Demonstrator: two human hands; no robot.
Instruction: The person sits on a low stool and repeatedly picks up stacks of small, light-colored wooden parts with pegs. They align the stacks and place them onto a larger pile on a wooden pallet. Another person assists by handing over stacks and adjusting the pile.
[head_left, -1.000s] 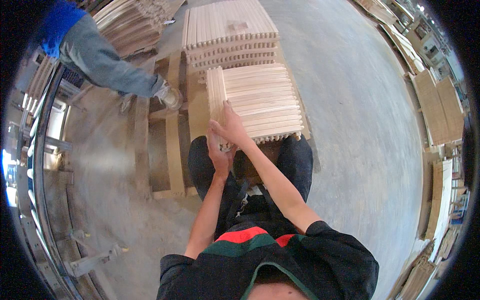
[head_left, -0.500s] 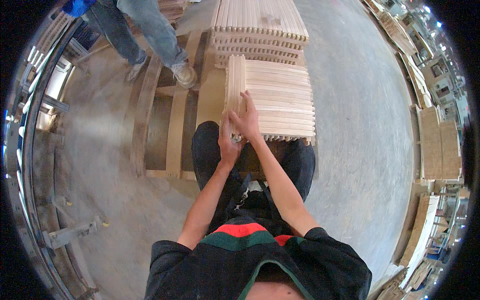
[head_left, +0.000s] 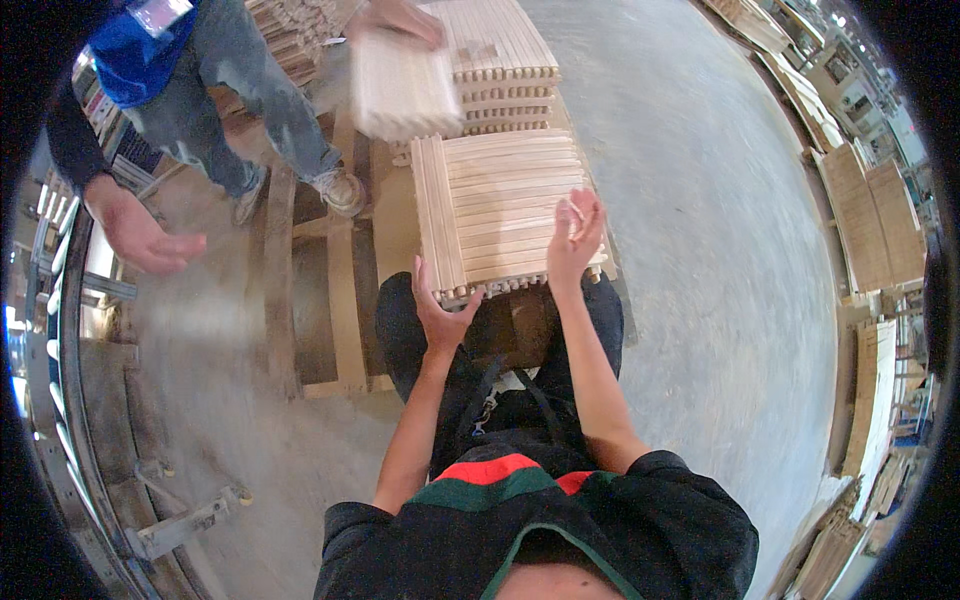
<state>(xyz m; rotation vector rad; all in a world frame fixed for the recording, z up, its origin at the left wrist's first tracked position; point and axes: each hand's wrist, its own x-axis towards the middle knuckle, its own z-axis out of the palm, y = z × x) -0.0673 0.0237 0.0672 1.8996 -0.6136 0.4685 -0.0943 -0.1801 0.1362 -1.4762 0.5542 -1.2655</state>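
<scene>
A stack of pale wooden strips [head_left: 510, 205] lies in front of my knees, most strips running crosswise. Along its left side, a few lengthwise strips [head_left: 436, 215] lie at right angles to them. My left hand [head_left: 442, 315] is at the near left corner, thumb and fingers apart, touching or almost touching the strip ends. Over the right end of the stack, my right hand [head_left: 575, 238] is raised with loosely bent fingers and nothing visible in it.
Beyond stands a taller strip stack [head_left: 500, 50]. At left, a co-worker's hand [head_left: 405, 18] is at a blurred bundle of strips [head_left: 405, 85]; their other hand [head_left: 150, 235] hangs free. A wooden pallet [head_left: 345, 300] lies on the floor. Boards [head_left: 870, 215] line the right side.
My right hand has moved from the lengthwise strips to the right end of the stack. My hands are now apart. The co-worker has leaned in, and a bundle of strips has come into view.
</scene>
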